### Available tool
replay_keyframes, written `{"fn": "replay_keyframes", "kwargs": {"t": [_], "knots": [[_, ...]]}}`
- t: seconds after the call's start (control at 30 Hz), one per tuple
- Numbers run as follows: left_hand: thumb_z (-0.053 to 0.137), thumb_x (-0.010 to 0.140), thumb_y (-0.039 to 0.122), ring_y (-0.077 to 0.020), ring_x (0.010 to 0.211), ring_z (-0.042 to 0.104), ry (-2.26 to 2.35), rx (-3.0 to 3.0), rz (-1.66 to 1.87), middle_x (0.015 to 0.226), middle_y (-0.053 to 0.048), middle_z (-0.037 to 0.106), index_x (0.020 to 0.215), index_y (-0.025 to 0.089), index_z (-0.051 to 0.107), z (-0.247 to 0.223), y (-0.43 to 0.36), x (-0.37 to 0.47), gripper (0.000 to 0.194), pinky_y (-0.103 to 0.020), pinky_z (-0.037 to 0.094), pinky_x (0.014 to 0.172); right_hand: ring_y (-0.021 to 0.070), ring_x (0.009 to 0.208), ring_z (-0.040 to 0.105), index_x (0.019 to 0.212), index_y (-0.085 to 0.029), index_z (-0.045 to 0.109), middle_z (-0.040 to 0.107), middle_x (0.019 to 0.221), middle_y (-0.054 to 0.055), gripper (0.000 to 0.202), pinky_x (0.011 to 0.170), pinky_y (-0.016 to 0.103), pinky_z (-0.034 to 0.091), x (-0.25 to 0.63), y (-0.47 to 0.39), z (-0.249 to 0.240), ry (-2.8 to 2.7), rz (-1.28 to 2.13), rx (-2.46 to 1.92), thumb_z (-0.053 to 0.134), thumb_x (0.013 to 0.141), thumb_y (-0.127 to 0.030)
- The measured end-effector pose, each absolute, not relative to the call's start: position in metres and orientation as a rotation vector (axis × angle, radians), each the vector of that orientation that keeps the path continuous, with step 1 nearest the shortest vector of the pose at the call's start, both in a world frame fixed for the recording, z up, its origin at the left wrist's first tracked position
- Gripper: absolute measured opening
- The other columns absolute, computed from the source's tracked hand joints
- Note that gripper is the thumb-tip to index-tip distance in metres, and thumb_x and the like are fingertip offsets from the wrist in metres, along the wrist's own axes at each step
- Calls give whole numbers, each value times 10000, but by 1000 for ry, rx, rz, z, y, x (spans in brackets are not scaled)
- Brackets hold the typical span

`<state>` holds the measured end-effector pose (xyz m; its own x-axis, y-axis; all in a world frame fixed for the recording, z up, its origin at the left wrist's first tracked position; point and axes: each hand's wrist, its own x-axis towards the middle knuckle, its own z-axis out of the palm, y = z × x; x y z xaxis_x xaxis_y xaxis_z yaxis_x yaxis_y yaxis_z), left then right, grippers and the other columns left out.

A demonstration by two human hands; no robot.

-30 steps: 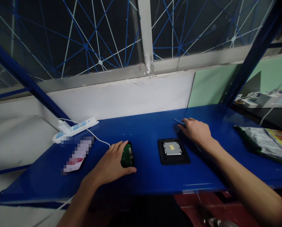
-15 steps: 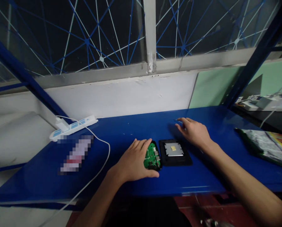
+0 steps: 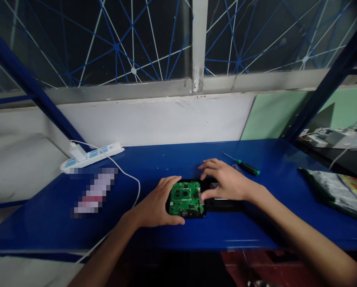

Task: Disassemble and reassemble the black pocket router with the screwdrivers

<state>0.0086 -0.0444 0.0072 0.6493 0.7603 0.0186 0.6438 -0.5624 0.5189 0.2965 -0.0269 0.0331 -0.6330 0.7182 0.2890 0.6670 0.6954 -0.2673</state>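
Note:
A green circuit board (image 3: 185, 196) sits in a black case on the blue table. My left hand (image 3: 159, 203) grips this case from its left side, fingers along the far edge and thumb at the near edge. Over the right side of the board is my right hand (image 3: 223, 179), its fingers spread and curved; the thumb tip is at the board's right edge, and whether it touches cannot be told. Beneath that hand lies a black cover (image 3: 226, 206) with a metal plate, mostly hidden. Behind my right hand rests a green and black screwdriver (image 3: 246, 166).
A white power strip (image 3: 91, 157) with a plug and a trailing white cable (image 3: 133, 177) is at the left. Near it lies a blurred-out item (image 3: 96, 191). A shiny packet (image 3: 335, 189) lies at the right, and blue frame posts flank the blue table (image 3: 178, 235).
My right hand has moved left from the screwdriver to the board, leaving the screwdriver on the table. My left hand has shifted left on the case, uncovering more of the board.

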Motion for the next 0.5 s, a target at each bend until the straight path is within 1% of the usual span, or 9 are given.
{"fn": "replay_keyframes", "kwargs": {"t": [0.07, 0.13, 0.17, 0.23, 0.3, 0.4, 0.5], "knots": [[844, 636, 563, -401, 1411, 324, 1096, 2413, 375, 1530, -166, 335, 1522, 218, 224, 3, -44, 7, 1135, -599, 339, 1142, 366, 1344, 481, 1009, -182, 683, 636, 1318, 150, 681, 1116, 536, 376, 284, -32, 33, -2601, 296, -1010, 728, 637, -750], [864, 611, 538, -399, 1393, 345, 1100, 2432, 430, 1506, -166, 364, 1515, 217, 238, 0, -44, 7, 1145, -596, 349, 1134, 371, 1356, 480, 1022, -166, 670, 616, 1347, 179, 736, 1164, 549, 311, 278, -37, 29, -2637, 355, -969, 762, 582, -749], [869, 602, 535, -401, 1388, 349, 1098, 2436, 453, 1501, -164, 373, 1514, 221, 243, -2, -44, 6, 1150, -598, 345, 1135, 375, 1352, 487, 1031, -162, 665, 603, 1362, 194, 748, 1168, 556, 302, 278, -39, 26, -2646, 369, -974, 771, 572, -743], [856, 599, 570, -413, 1381, 352, 1096, 2433, 489, 1494, -163, 388, 1510, 227, 260, -3, -44, 6, 1141, -615, 343, 1127, 399, 1363, 472, 1055, -156, 656, 570, 1397, 223, 761, 1157, 586, 309, 279, -44, 22, -2647, 375, -1028, 786, 567, -724], [843, 599, 598, -420, 1374, 356, 1110, 2424, 491, 1482, -169, 402, 1502, 215, 282, -4, -44, 6, 1130, -619, 344, 1123, 400, 1379, 453, 1041, -158, 654, 548, 1420, 234, 707, 1131, 584, 352, 283, -47, 20, -2645, 401, -1054, 795, 595, -688], [845, 580, 597, -423, 1363, 365, 1124, 2414, 495, 1468, -162, 417, 1497, 220, 291, -4, -43, 7, 1136, -627, 349, 1113, 390, 1393, 437, 1008, -175, 654, 532, 1445, 209, 618, 1104, 572, 398, 286, -48, 20, -2611, 468, -1040, 808, 624, -634], [850, 566, 597, -423, 1356, 372, 1140, 2403, 495, 1459, -167, 426, 1502, 209, 281, -4, -43, 8, 1162, -623, 350, 1111, 388, 1386, 436, 1013, -182, 632, 530, 1439, 192, 606, 1089, 562, 418, 286, -49, 22, -2568, 544, -1032, 809, 633, -619]]}}
